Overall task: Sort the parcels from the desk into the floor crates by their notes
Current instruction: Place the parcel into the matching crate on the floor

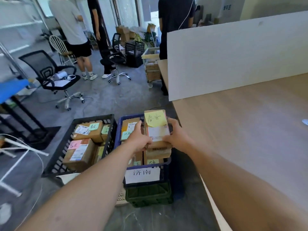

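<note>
Both hands grip one cardboard parcel [158, 133] between them: left hand [139, 140] curled round its left edge, right hand [177, 135] round its right. A yellow note [155, 118] tops the parcel. Beneath the hands lies the blue crate [118, 130]; left of the left hand, the black crate [93, 117]; right of the right hand, the desk [241, 130].

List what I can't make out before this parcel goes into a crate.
Head view:
Front of the black crate: behind the left forearm.
Inside the green crate: under the blue crate.
Small notes in the black crate: blurred.
The white object on the desk: cut by right edge.
Print on the parcel: too small, partly under the right hand.
</note>
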{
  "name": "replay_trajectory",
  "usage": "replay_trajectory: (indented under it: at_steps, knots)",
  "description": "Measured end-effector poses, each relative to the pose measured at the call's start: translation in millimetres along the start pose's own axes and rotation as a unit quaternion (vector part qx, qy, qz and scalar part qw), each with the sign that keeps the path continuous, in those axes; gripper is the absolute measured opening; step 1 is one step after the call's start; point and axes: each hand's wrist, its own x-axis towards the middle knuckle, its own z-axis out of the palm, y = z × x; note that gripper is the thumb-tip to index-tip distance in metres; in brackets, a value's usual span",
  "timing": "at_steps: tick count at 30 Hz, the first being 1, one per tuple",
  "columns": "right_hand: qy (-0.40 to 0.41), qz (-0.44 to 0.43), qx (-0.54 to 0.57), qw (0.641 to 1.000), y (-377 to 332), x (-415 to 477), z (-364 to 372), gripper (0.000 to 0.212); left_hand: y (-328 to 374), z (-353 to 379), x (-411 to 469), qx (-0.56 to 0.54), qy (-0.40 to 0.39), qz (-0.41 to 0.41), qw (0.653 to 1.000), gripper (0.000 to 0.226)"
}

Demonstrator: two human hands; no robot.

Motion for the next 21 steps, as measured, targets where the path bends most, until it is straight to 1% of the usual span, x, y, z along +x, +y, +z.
replay_trajectory:
  at_steps: [1, 2, 5, 8, 10, 13, 18, 21]
  knots:
    - [-0.02, -0.018, -0.006, 1.0, -6.0, 2.3, 3.9, 0.08, -3.5, -6.2, 1.5, 0.007, 0.002, 0.004, 1.0, 0.103]
    - [-0.037, -0.031, -0.021, 0.999, -11.7, 5.9, 8.1, 0.087, -6.7, -12.8, 2.9, 0.02, 0.004, 0.008, 1.0, 0.108]
    - [-0.065, -0.04, -0.059, 0.995, -24.4, 24.7, 25.0, 0.095, -14.4, -34.5, 8.7, 0.044, 0.007, 0.013, 0.999, 0.11]
    - [-0.09, -0.031, -0.111, 0.989, -36.2, 42.2, 44.7, 0.088, -22.7, -58.1, 16.9, 0.056, -0.008, 0.02, 0.998, 0.109]
    - [-0.101, -0.042, -0.145, 0.983, -45.7, 51.9, 59.7, 0.085, -31.9, -74.6, 24.6, 0.069, -0.019, 0.023, 0.997, 0.107]
    - [-0.114, -0.048, -0.167, 0.978, -64.0, 70.0, 88.7, 0.086, -49.3, -107.0, 38.7, 0.082, -0.022, 0.013, 0.996, 0.105]
    - [-0.124, -0.076, -0.196, 0.97, -116.5, 113.2, 146.1, 0.086, -74.8, -186.4, 74.9, 0.086, -0.013, 0.013, 0.996, 0.105]
    - [-0.137, -0.081, -0.199, 0.967, -152.4, 141.2, 190.0, 0.084, -93.0, -244.8, 98.6, 0.08, -0.008, -0.001, 0.997, 0.107]
